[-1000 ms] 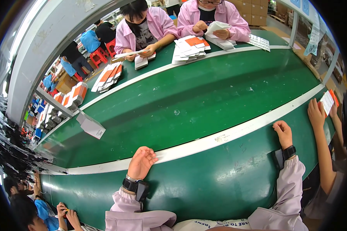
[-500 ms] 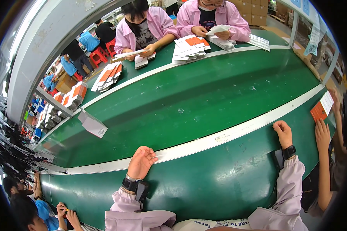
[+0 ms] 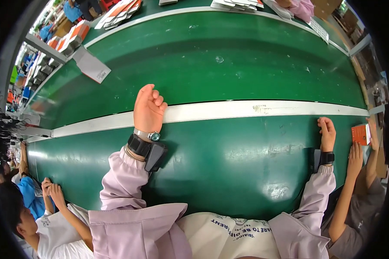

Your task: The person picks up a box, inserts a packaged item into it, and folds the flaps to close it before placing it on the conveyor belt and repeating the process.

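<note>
Green bench (image 3: 229, 172) and belt (image 3: 194, 73), split by a white rail (image 3: 216, 111)

Side by side, the two surfaces fill the middle of the view, and the rail runs along the bench's far edge, where it meets the belt's near edge. The left hand (image 3: 149, 108) lies over the left part of the rail, palm showing and fingers loosely curled, with nothing in it; whether it touches the rail is unclear. On that wrist sit a watch (image 3: 154, 136) and a black strap (image 3: 139, 145) with a dark device (image 3: 155, 156). The right hand (image 3: 327, 134), also empty, is well apart from the left, near the bench's far right corner and just short of the rail. Its fingers bend inward, and its wrist wears a black band (image 3: 327, 158).

Toward the belt's far left corner lies a white carton (image 3: 92, 64), tilted across the view. Boxes (image 3: 119, 13) in white and orange are heaped beyond the belt's far edge, with another pile (image 3: 237, 3) farther right and a pink sleeve (image 3: 301, 9) near it.

At the bench's right edge, a neighbour's hand (image 3: 355, 159) reaches an orange and white box (image 3: 361, 134). Past the bench's left edge, another person (image 3: 56, 231) in a white top holds both hands close together.
</note>
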Demonstrator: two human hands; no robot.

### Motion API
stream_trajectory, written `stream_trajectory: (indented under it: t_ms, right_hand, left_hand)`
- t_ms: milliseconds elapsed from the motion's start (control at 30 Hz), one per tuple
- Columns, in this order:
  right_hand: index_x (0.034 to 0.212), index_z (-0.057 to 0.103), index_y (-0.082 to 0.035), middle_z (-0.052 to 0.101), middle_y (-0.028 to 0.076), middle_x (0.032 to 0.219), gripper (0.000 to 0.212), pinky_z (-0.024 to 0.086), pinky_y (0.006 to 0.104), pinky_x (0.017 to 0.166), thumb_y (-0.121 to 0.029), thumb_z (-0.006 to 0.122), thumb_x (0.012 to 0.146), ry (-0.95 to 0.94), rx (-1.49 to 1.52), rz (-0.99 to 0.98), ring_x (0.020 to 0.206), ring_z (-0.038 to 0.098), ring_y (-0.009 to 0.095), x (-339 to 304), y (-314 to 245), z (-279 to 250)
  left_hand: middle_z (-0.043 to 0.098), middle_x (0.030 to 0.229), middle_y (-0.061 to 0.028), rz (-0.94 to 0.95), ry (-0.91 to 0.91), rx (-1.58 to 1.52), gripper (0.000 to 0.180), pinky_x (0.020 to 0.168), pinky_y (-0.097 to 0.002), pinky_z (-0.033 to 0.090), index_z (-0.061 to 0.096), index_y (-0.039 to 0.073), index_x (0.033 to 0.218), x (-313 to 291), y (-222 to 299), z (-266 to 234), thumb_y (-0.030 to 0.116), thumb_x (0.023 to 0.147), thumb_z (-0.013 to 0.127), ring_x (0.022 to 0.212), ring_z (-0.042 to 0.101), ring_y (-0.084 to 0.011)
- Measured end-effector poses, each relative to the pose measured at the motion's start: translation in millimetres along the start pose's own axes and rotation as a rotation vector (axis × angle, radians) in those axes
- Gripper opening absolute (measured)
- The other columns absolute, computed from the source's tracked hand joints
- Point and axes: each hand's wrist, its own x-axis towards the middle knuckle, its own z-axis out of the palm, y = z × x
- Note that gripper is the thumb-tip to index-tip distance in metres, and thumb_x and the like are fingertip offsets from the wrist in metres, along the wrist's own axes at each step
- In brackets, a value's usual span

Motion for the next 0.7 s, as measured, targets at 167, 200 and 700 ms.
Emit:
stream_trajectory:
  t_ms: [167, 200, 700]
  right_hand:
    - [0.09, 0.057, -0.008, 0.058, -0.001, 0.087, 0.015, 0.033, 0.0166, 0.056, -0.02, 0.052, 0.083, -0.007, 0.013, 0.009, 0.075, 0.05, 0.006, -3, 2, -4]
    - [0.09, 0.057, -0.008, 0.058, -0.001, 0.087, 0.015, 0.033, 0.0167, 0.057, -0.02, 0.052, 0.083, 0.0, 0.015, 0.01, 0.075, 0.05, 0.006, -4, 3, -5]
    - [0.088, 0.057, -0.008, 0.058, -0.001, 0.084, 0.013, 0.034, 0.0171, 0.056, -0.018, 0.052, 0.083, 0.044, 0.081, -0.002, 0.072, 0.05, 0.006, -3, 0, -2]
  left_hand:
    - [0.044, 0.066, 0.0007, -0.082, 0.042, -0.178, 0.01, 0.045, -0.0209, 0.032, 0.048, 0.008, 0.088, -2, 5, -8, 0.016, 0.082, 0.051, 0.051, 0.037, -0.0075]
    - [0.044, 0.066, 0.0007, -0.082, 0.048, -0.182, 0.01, 0.045, -0.0209, 0.032, 0.048, 0.008, 0.088, -3, 5, -8, 0.016, 0.082, 0.051, 0.051, 0.037, -0.0075]
    - [0.05, 0.08, -0.0018, 0.395, 0.203, 0.124, 0.017, 0.061, -0.0277, 0.04, 0.05, 0.007, 0.093, 19, 59, -19, 0.016, 0.08, 0.055, 0.071, 0.048, -0.0133]
